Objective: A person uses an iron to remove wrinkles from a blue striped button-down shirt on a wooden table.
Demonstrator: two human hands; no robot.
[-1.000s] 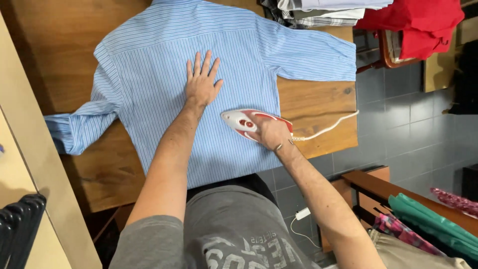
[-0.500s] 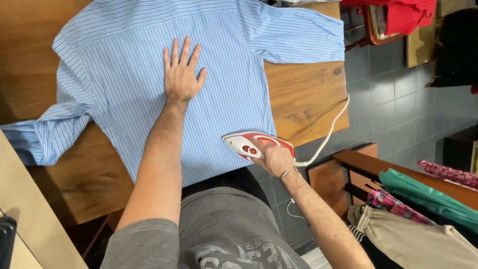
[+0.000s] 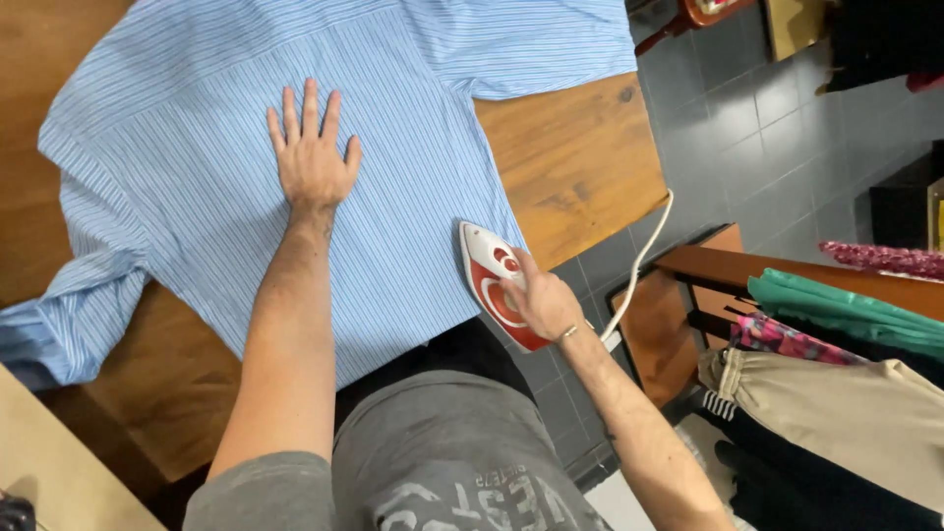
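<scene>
Down and back comes the iron (image 3: 500,287), off the middle of the shirt and onto its lower right edge, close to my body, while the whole shirt now sits higher and further left in my view than a second ago. My right hand (image 3: 541,303) is wrapped over the handle, fingers curled shut around it, and the red and white iron points up and left with its tip on the cloth. Its pale cord (image 3: 641,258) loops off to the right, over the corner of the wooden surface (image 3: 570,162) and down toward the tiled floor (image 3: 777,138). My left hand (image 3: 313,157) lies flat on the blue striped shirt (image 3: 177,157), palm down, fingers spread wide and pointing away from me, well apart from the iron. Spread across the surface, the shirt has one sleeve (image 3: 69,315) bunched at the lower left and hanging past the edge, the other reaching out to the upper right. On my right, folded clothes (image 3: 855,393) are stacked: green, patterned pink, then beige, just beside a low wooden stand (image 3: 678,324).
</scene>
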